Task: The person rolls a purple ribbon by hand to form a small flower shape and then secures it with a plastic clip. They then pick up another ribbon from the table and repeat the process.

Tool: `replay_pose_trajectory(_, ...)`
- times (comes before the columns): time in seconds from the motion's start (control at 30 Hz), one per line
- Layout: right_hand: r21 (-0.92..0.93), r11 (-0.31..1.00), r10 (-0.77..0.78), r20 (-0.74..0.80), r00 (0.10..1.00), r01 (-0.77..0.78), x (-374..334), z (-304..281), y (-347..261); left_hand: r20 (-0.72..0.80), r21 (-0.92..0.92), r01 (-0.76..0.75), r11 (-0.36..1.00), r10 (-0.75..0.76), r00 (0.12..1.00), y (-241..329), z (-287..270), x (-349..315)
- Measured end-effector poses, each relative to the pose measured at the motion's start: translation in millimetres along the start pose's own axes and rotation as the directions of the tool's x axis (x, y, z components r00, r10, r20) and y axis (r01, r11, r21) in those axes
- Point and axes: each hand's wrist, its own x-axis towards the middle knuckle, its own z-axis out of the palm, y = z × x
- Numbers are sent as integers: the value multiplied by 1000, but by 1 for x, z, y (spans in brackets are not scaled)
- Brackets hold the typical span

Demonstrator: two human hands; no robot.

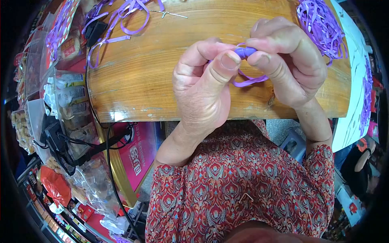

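Over the near part of the wooden table [142, 81], my left hand [204, 85] and my right hand [298, 67] meet at a small purple barrel-shaped connector [245, 52]. My left thumb and fingers pinch its left end. The right thumb and forefinger grip the other end. A narrow purple ribbon [250, 82] hangs in a loop below it, between the hands. Fingertips cover both ends of the connector, so how the ribbon joins it is hidden.
Purple ribbons are heaped [322, 30] at the table's far right; ribbon loops [135, 24] lie far left beside a thin metal tool [174, 15]. Bottles [73, 95] and black cables [95, 111] crowd the left edge. A white surface [350, 89] adjoins the right; beyond it is another person [356, 170].
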Motion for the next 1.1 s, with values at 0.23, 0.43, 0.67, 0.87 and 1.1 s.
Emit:
replay_pose_trajectory(0.23, -3, 999, 51, 35, 998, -51, 2, -2, -3, 66, -1, -72, 997, 72, 995, -1, -8, 2)
replay_pose_trajectory(0.43, 0, 998, 70, 64, 995, -70, 1, -3, -6, 119, 114, -119, 986, 105, 987, -1, -9, -1)
replay_pose_trajectory(0.67, -95, 994, 55, 14, 998, -54, 0, 2, -6, 89, 131, -168, 977, 157, 984, -6, -10, 2)
replay_pose_trajectory(0.87, 33, 956, 291, 23, 956, -292, -1, -6, 5, -24, 12, -75, 997, 75, 997, -8, -11, 9)
replay_pose_trajectory(1.1, 43, 915, 404, -59, 913, -402, 1, -1, -5, -91, 37, -78, 996, 81, 993, -3, -6, 9)
